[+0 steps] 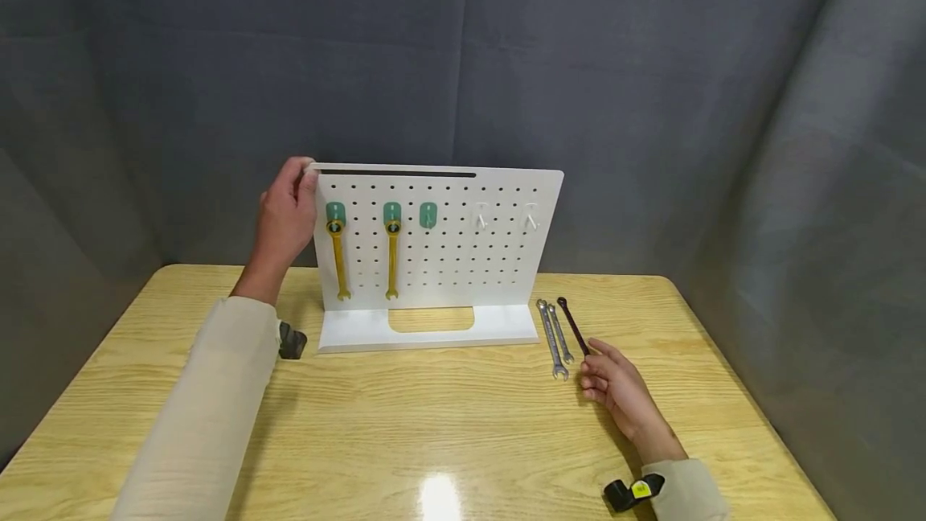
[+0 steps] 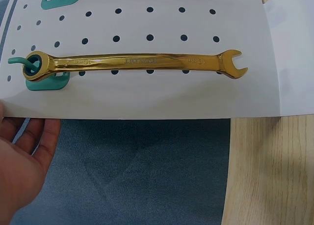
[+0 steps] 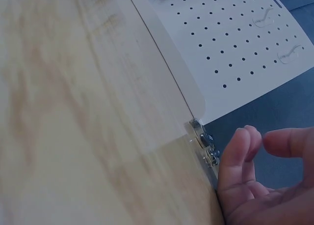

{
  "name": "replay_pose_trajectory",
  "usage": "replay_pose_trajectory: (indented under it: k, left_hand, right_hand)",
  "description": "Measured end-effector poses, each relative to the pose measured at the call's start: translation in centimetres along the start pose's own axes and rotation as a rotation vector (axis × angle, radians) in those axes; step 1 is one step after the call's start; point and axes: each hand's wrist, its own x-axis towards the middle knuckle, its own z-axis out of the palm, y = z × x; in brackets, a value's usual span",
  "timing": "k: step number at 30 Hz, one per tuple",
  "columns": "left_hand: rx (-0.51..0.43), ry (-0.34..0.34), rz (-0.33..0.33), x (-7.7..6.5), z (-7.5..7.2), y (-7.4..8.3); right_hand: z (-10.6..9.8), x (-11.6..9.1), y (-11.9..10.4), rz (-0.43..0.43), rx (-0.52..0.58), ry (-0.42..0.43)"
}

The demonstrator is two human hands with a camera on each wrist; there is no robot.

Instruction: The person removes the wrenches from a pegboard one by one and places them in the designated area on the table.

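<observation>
A white pegboard stand (image 1: 427, 256) stands upright on the table. My left hand (image 1: 285, 211) grips its upper left edge, thumb in front, with several fingers behind the edge in the left wrist view. Two gold wrenches, one at the left (image 1: 339, 264) and one beside it (image 1: 393, 264), hang by their ring ends on green hooks. At the right, my right hand (image 1: 615, 384) pinches the lower end of a dark wrench (image 1: 572, 325) between thumb and fingers. In the right wrist view, the curled fingers (image 3: 233, 156) hide most of that wrench. Two silver wrenches (image 1: 553, 340) lie close by, left of it.
A green hook (image 1: 428, 215) and two clear hooks, the nearer one (image 1: 481, 216) and the far right one (image 1: 531, 217), hold nothing. The wooden table (image 1: 405, 424) extends in front of the stand. Grey curtains (image 1: 463, 47) surround the back and sides.
</observation>
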Motion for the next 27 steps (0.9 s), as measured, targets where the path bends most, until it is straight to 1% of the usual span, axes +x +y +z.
replay_pose_trajectory:
  k: [8, 13, 19, 23, 27]
  left_hand:
    - [-0.002, -0.019, -0.009, -0.1, 0.1, 0.0]
    - [-0.005, -0.009, -0.001, 0.0, -0.2, -0.1]
    - [-0.002, -0.007, -0.020, 0.0, -0.2, 0.0]
    - [0.004, -0.008, -0.024, 0.0, -0.1, 0.0]
    - [0.010, -0.004, -0.021, 0.1, -0.1, -0.2]
  right_hand:
    - [0.3, -0.1, 0.2, -0.011, -0.025, 0.009]
    - [1.5, 0.0, 0.0, -0.040, -0.035, -0.011]
    - [4.4, 0.7, -0.8, -0.107, -0.026, -0.078]
    - [6.7, 1.5, -1.2, -0.147, -0.070, -0.140]
    - [9.1, 2.0, -1.6, -0.197, -0.141, -0.212]
